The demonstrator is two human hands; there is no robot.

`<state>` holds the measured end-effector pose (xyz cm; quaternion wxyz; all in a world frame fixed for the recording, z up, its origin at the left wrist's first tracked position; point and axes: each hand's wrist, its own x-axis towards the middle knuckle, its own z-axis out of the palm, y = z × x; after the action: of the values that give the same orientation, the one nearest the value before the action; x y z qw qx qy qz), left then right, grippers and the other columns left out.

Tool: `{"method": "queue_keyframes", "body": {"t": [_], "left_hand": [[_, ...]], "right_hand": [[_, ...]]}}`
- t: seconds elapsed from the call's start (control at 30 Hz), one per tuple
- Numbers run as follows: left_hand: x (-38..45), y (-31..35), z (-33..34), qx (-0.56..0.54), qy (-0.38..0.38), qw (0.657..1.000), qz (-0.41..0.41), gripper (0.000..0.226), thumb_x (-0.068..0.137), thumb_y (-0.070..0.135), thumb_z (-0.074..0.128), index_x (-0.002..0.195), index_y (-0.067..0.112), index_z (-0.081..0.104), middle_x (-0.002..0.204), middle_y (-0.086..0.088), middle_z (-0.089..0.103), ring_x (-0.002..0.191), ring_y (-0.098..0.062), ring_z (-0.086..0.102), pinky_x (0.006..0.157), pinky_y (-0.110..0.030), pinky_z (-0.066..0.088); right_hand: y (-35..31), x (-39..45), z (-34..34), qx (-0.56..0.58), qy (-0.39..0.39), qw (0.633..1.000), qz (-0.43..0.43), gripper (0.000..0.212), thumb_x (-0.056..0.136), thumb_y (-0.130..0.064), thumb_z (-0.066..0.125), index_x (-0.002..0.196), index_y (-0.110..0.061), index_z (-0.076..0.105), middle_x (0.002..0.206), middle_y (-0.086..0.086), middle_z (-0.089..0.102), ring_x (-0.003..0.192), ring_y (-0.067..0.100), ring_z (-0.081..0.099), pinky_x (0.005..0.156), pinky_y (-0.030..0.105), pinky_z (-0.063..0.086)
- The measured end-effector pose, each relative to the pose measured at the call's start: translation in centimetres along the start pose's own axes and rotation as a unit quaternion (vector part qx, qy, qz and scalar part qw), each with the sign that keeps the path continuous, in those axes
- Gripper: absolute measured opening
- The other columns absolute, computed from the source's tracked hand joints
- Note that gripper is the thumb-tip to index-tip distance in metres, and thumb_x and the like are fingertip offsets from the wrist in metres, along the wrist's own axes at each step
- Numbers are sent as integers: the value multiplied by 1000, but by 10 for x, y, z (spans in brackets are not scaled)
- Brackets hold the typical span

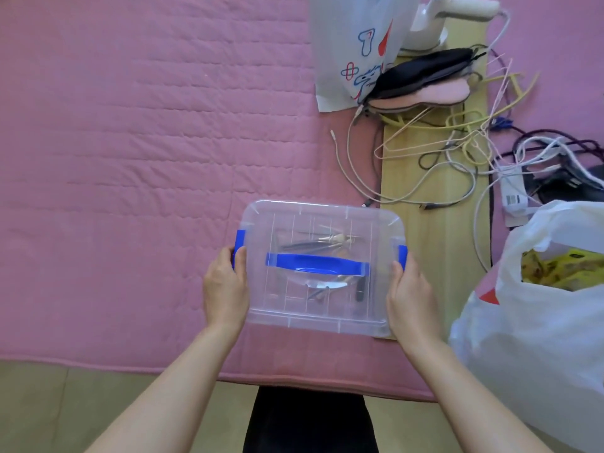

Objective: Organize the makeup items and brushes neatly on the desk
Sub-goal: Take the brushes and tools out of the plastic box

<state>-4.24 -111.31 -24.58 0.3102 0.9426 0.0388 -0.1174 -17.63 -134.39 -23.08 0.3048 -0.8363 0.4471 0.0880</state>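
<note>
Head view: left hand (pixel 225 286) and right hand (pixel 410 294) each grip one end of the clear lidded box (pixel 322 268), held between them over the pink quilt (pixel 130 158). Brushes (pixel 313 245) visible inside. White plastic bag (pixel 536 335) just right of right hand.
</note>
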Motion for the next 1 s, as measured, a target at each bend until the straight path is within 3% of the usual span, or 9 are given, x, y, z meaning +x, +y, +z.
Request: {"method": "queue_keyframes", "body": {"t": [0.17, 0.27, 0.33, 0.47, 0.57, 0.67, 0.77, 0.87, 1.0], "left_hand": [[2, -4, 10, 5, 15, 1000, 21, 34, 101, 30, 37, 83, 9, 56, 69, -8, 55, 68, -32, 47, 61, -36, 29], [5, -4, 11, -10, 24, 999, -23, 36, 103, 24, 33, 87, 5, 59, 72, -19, 58, 72, -39, 53, 62, -37, 29], [6, -2, 10, -28, 22, 998, -47, 37, 103, 23, 33, 87, 3, 59, 80, -25, 61, 76, -40, 54, 64, -38, 30], [9, -4, 8, -120, -28, 984, -131, 41, 103, 32, 32, 77, 7, 52, 75, -9, 59, 71, -26, 49, 64, -38, 36], [16, -1, 6, -239, -86, 926, -278, 40, 101, 39, 36, 83, 14, 63, 75, 2, 65, 66, -19, 56, 62, -30, 45], [19, 3, 4, -280, -93, 901, -318, 29, 98, 29, 45, 78, 16, 62, 65, 2, 59, 60, -19, 52, 56, -27, 43], [15, 1, 2, -194, -32, 946, -257, 21, 96, 25, 43, 97, 17, 62, 95, -2, 62, 87, -25, 55, 80, -37, 48], [3, 10, -4, -95, 43, 992, -71, 33, 94, 18, 49, 127, 15, 53, 126, 0, 53, 117, -18, 46, 104, -36, 36], [-13, 25, -1, 1, -5, 976, 219, 43, 86, 2, 62, 128, 9, 55, 135, -5, 51, 133, -22, 38, 112, -40, 30]], "right_hand": [[11, 6, 13, 24, 38, 999, -2, 46, 101, -35, 25, 131, -8, 45, 109, 18, 63, 97, 37, 57, 70, 32, 32], [13, 8, 15, 16, 58, 998, 11, 43, 101, -32, 26, 130, -8, 48, 100, 19, 65, 89, 39, 58, 66, 34, 30], [13, 9, 15, 38, 82, 995, 34, 34, 102, -27, 28, 116, -8, 53, 86, 18, 64, 76, 39, 55, 61, 36, 28], [14, 11, 14, 85, 94, 990, 65, 26, 102, -24, 29, 97, -13, 52, 65, 1, 49, 62, 31, 44, 57, 36, 28], [19, 14, 13, 101, 75, 989, 82, 26, 102, -24, 29, 95, -14, 52, 67, -4, 49, 67, 29, 46, 59, 36, 29], [20, 16, 8, 131, 62, 981, 128, 28, 99, -14, 33, 117, -12, 54, 92, 2, 60, 82, 25, 48, 69, 32, 30], [14, 13, -1, 131, 58, 983, 112, 38, 95, -5, 37, 131, -13, 46, 126, 5, 58, 104, 26, 52, 79, 30, 33], [-2, 3, -12, 68, 92, 993, -8, 49, 88, 2, 45, 135, -9, 44, 138, 9, 48, 125, 25, 44, 98, 29, 34], [-25, -11, -13, -21, 80, 975, -207, 54, 80, 9, 57, 132, -6, 50, 143, 15, 44, 136, 35, 36, 112, 49, 32]]}}
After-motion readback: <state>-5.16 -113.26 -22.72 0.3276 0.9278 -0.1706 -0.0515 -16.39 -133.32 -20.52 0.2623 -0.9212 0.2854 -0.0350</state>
